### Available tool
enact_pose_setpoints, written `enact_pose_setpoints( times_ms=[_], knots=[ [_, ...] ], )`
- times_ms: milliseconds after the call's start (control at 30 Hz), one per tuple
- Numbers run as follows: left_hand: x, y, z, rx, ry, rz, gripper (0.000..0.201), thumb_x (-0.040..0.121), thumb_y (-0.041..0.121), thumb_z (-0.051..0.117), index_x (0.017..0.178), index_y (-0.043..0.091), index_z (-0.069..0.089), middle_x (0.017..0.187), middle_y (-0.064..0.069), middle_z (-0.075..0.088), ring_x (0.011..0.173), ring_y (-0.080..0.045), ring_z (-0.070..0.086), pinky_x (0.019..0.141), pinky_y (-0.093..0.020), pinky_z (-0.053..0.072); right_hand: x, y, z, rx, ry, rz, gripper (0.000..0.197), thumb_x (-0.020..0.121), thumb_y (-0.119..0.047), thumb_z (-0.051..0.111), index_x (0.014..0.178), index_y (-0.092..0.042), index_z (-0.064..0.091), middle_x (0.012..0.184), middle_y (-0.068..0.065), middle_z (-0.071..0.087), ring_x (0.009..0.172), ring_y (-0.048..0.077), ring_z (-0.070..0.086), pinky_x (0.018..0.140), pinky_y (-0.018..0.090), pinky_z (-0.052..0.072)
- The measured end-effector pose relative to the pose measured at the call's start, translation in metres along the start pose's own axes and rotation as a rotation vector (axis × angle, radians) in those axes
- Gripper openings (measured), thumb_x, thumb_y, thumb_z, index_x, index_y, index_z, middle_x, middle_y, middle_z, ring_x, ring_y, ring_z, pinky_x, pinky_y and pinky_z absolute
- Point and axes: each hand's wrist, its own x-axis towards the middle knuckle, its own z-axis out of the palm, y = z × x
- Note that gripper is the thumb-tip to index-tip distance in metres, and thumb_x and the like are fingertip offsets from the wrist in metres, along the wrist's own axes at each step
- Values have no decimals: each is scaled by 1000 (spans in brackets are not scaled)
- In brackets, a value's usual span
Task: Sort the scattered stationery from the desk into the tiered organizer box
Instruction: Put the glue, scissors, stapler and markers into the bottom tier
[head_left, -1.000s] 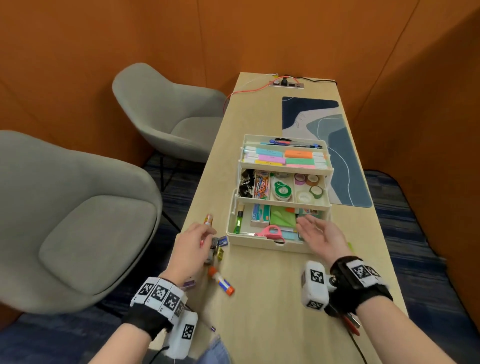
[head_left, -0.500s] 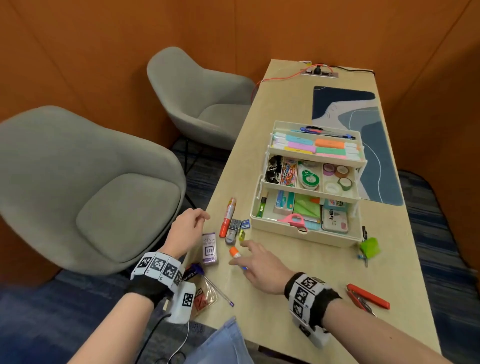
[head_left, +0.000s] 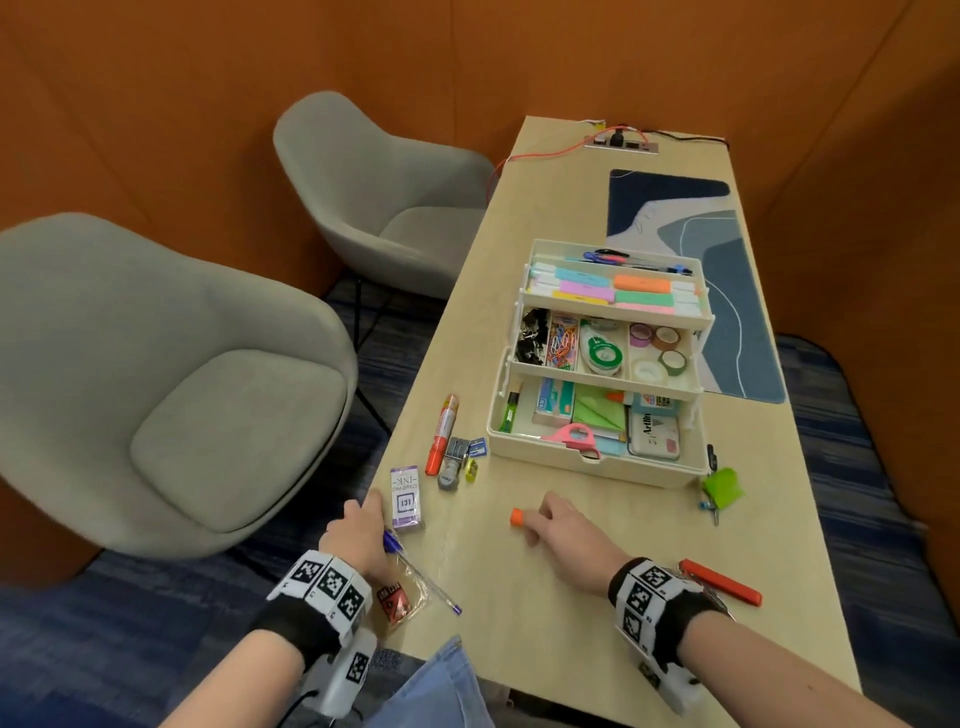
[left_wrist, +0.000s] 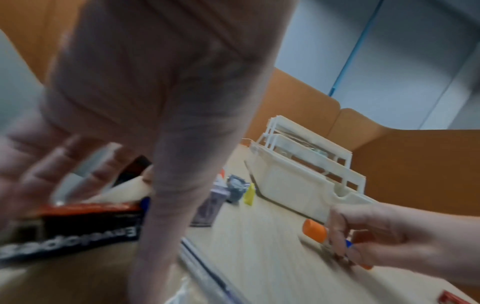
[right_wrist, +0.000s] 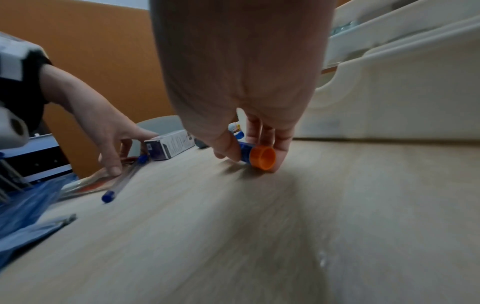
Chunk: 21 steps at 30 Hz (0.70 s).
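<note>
The cream tiered organizer (head_left: 587, 462) stands open on the desk, its three tiers filled with stationery. In front of it my right hand (head_left: 537, 525) pinches a glue stick (head_left: 517, 518) with an orange cap, low on the desk; the right wrist view shows thumb and fingers round its blue body (right_wrist: 245, 151). My left hand (head_left: 363, 519) lies at the desk's left edge, fingers stretched out, touching a blue pen (head_left: 421, 577) and a red-black packet (head_left: 397, 603), next to a purple ink box (head_left: 405, 496).
An orange marker (head_left: 441, 434), a grey stamp (head_left: 451, 464), a yellow sharpener (head_left: 471, 469) and a small blue item (head_left: 478, 448) lie left of the organizer. A green item (head_left: 722, 488) and a red cutter (head_left: 722, 582) lie to the right. Two grey chairs (head_left: 208, 395) stand left.
My right hand left the organizer's bottom tier, came down to the glue stick and took hold of it. My left hand moved back from the marker to the pen and packet.
</note>
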Motion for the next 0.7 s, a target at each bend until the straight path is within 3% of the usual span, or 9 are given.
enact_pose_setpoints(
  times_ms=[100, 200, 300, 400, 500, 567, 700],
  knots=[
    [-4, 13, -2, 14, 47, -54, 87, 65, 30, 82, 131, 20, 26, 121, -6, 35, 109, -26, 51, 79, -33, 46, -4, 7, 1, 4, 3, 28, 48, 85, 0, 45, 123, -28, 43, 106, 5, 39, 87, 22, 45, 78, 32, 45],
    [-5, 20, -7, 13, 4, -48, 77, 66, 29, 81, 123, 17, 31, 120, -7, 42, 109, -24, 53, 78, -30, 45, -7, 13, 2, -63, 52, 56, 52, 90, -4, 46, 131, -35, 38, 110, 4, 39, 87, 21, 44, 73, 28, 38],
    [-4, 24, -17, -15, -86, -6, 65, 71, 23, 78, 118, 13, 35, 118, -7, 52, 109, -24, 56, 82, -30, 50, -6, 19, 2, -96, 97, 78, 57, 88, 0, 45, 134, -34, 41, 125, 7, 39, 109, 27, 46, 89, 31, 38],
    [-2, 25, -31, -130, -191, 19, 49, 70, 14, 79, 110, 9, 51, 106, -9, 62, 97, -23, 65, 82, -34, 57, -7, 18, -2, -146, 117, 87, 60, 86, 2, 43, 135, -32, 42, 140, 9, 34, 126, 28, 37, 102, 37, 30],
    [-6, 26, -46, -220, -319, 66, 19, 77, 6, 74, 88, 8, 59, 88, -8, 67, 75, -18, 66, 68, -27, 59, -10, 14, -7, -160, 166, 68, 52, 90, -5, 43, 136, -29, 41, 144, 9, 33, 131, 27, 34, 104, 39, 28],
    [-12, 28, -57, -273, -360, 88, 17, 79, 2, 72, 78, 9, 57, 78, -5, 62, 66, -14, 61, 55, -21, 56, -12, 14, -8, -148, 176, 68, 50, 92, -9, 43, 137, -28, 40, 143, 8, 34, 131, 25, 34, 104, 39, 28],
    [-13, 32, -76, -305, -382, 158, 11, 84, 9, 69, 83, 10, 58, 79, -4, 62, 65, -12, 58, 50, -17, 50, -19, 22, -5, -148, 147, 133, 48, 93, -16, 38, 140, -30, 36, 143, 3, 34, 131, 22, 33, 105, 37, 26]
  ],
)
